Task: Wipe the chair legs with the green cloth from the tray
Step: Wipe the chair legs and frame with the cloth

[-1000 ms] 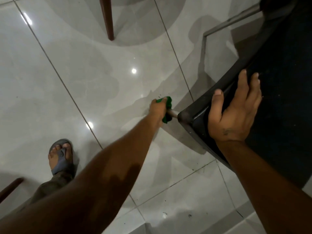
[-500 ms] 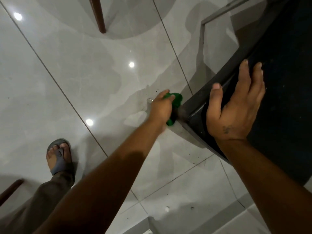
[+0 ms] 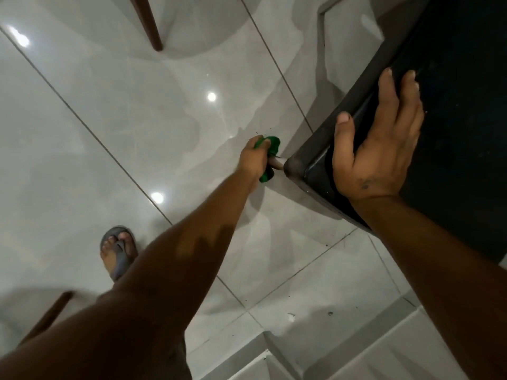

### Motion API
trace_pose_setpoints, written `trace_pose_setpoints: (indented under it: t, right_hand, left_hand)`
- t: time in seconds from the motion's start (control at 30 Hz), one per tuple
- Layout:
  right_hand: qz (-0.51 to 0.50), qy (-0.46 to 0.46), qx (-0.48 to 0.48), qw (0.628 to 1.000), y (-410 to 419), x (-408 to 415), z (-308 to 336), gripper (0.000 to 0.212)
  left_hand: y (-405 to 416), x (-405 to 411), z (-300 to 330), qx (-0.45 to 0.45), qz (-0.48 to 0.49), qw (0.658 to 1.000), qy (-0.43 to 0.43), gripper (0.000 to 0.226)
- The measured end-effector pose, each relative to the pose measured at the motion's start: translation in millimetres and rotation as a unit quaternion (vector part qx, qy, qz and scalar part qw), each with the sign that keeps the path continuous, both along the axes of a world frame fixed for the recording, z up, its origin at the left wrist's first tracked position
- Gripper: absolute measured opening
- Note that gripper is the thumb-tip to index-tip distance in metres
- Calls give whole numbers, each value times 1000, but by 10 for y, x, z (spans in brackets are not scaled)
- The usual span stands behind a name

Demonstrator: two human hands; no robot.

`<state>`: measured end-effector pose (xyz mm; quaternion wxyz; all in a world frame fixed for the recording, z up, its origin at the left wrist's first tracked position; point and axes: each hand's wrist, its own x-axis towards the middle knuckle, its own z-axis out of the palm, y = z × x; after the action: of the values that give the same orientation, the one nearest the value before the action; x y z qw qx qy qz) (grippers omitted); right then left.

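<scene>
A black chair seat point(image 3: 461, 111) fills the right side, seen from above. My right hand point(image 3: 375, 149) rests on its near corner, thumb over the edge and fingers flat on top. Below that corner a short piece of the metal chair leg point(image 3: 280, 163) shows. My left hand point(image 3: 253, 160) is closed around the green cloth point(image 3: 270, 149), which is wrapped on that leg just under the seat. The leg's lower part is hidden by my hand and the cloth. Another thin chair leg point(image 3: 320, 48) shows at the far side.
Glossy grey floor tiles point(image 3: 137, 119) with light reflections lie all around. A brown wooden leg point(image 3: 146, 23) stands at the top, another point(image 3: 46, 315) at the lower left. My foot in a grey sandal point(image 3: 118, 252) is on the floor at left. A white step edge point(image 3: 343, 360) runs along the bottom right.
My left hand with the green cloth slid up to the seat corner, then back down the leg, exposing a short piece of metal. My right hand stayed on the seat.
</scene>
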<state>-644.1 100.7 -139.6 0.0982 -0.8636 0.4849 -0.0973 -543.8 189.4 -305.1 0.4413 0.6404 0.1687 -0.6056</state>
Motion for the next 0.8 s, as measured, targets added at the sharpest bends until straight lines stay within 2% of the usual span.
trace_pose_setpoints:
  t: [0.1, 0.2, 0.3, 0.4, 0.5, 0.6, 0.73, 0.8]
  right_hand:
    - [1, 7, -9, 1000, 5, 18, -4, 72]
    - [-8, 14, -9, 1000, -3, 16, -5, 74]
    - [-4, 25, -6, 1000, -25, 12, -26, 75]
    - [-2, 40, 2, 999, -53, 5, -28, 77]
    - [3, 52, 17, 999, -36, 12, -3, 77]
    - [1, 75, 31, 997, -51, 35, 33, 79]
    - [3, 104, 44, 994, -53, 40, 61, 82]
    - [-1, 99, 41, 994, -59, 45, 75, 78]
  left_hand:
    - [-10, -35, 356, -29, -29, 999, -29, 47]
    - [49, -76, 670, -66, -10, 998, -4, 53]
    - [80, -33, 837, -67, 7, 998, 14, 56]
    - [76, 39, 937, -64, -13, 998, 4, 50]
    - [37, 184, 1050, -48, -90, 993, -53, 47]
    - [-49, 398, 1166, -21, -77, 995, -65, 46]
    - [-305, 663, 1144, -44, -59, 996, -54, 16]
    - [-547, 780, 1069, -44, -48, 996, -62, 14]
